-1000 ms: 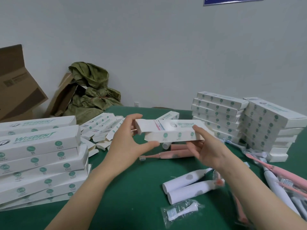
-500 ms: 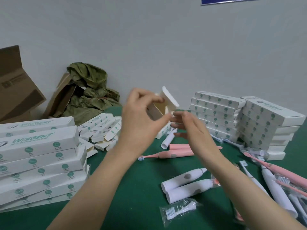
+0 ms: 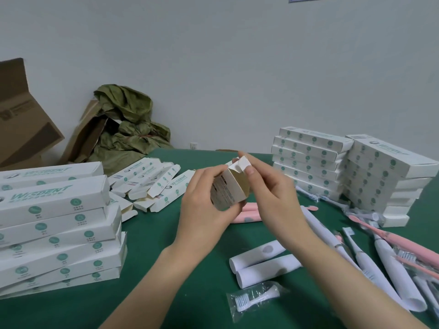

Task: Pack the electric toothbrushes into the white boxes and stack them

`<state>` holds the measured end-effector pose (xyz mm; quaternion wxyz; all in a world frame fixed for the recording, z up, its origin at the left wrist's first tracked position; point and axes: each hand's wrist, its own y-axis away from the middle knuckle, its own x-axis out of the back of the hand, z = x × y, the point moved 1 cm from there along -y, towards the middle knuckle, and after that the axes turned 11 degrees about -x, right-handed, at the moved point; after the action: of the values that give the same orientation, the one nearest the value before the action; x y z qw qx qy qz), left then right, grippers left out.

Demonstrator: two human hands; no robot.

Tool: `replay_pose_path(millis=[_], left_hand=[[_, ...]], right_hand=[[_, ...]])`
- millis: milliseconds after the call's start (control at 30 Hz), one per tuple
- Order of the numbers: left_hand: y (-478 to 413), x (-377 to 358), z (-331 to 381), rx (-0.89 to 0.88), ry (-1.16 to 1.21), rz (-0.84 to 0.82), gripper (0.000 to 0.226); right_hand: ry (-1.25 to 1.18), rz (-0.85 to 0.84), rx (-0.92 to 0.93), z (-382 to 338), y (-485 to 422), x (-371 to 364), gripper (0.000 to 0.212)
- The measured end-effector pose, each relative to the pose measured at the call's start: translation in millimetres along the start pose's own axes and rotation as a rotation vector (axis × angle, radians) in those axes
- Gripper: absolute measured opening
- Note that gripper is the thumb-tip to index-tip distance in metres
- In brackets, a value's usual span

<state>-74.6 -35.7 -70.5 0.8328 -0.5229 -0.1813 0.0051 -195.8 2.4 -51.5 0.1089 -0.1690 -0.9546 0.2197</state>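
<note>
- Working above the green table (image 3: 166, 293), between the left stack (image 3: 54, 229) and the right stacks (image 3: 308, 160), the person has one box (image 3: 229, 188) raised end-on to the camera. The step looks like opening it up for loading.
- Left hand (image 3: 204, 205) grips the box round its sides. It would do best to press on the corners, not the flat faces, so the thin card forms a square tube instead of buckling.
- Right hand (image 3: 273, 193) pinches the end flap (image 3: 242, 166) between thumb and forefinger. The flap should fold back along its crease, fully clear of the mouth, before anything goes in.
- Two white handles (image 3: 259, 260) and a pink toothbrush (image 3: 247, 213) lie nearest below the hands, so they are the short reach.
- Both the left stack and the right stacks run off the frame, so they cannot be counted.
- Loose toothbrushes (image 3: 389, 257) at the right overlap and are cut by the edge, and it is hard to tell which have heads fitted.
- Only brown card shows in the box's mouth. Whether anything is already inside, or whether the far end is closed, I cannot tell.
- Print on the box's side is blurred, and the bagged brush head (image 3: 254, 298) shows little detail.
</note>
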Motion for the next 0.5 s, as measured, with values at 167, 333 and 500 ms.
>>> replay_pose_path(millis=[167,333,500], left_hand=[[3.6,4.4,0.9,0.005,0.028,0.084,0.053],[4.5,5.7,2.5,-0.013,0.023,0.071,0.053],[6.2,5.8,2.2,-0.002,0.022,0.077,0.048]], right_hand=[[0.423,0.069,0.376,4.3,9.2,-8.7,0.043],[0.43,0.152,0.38,8.2,9.0,-9.7,0.047],[0.493,0.144,0.426,9.0,11.2,-10.7,0.046]])
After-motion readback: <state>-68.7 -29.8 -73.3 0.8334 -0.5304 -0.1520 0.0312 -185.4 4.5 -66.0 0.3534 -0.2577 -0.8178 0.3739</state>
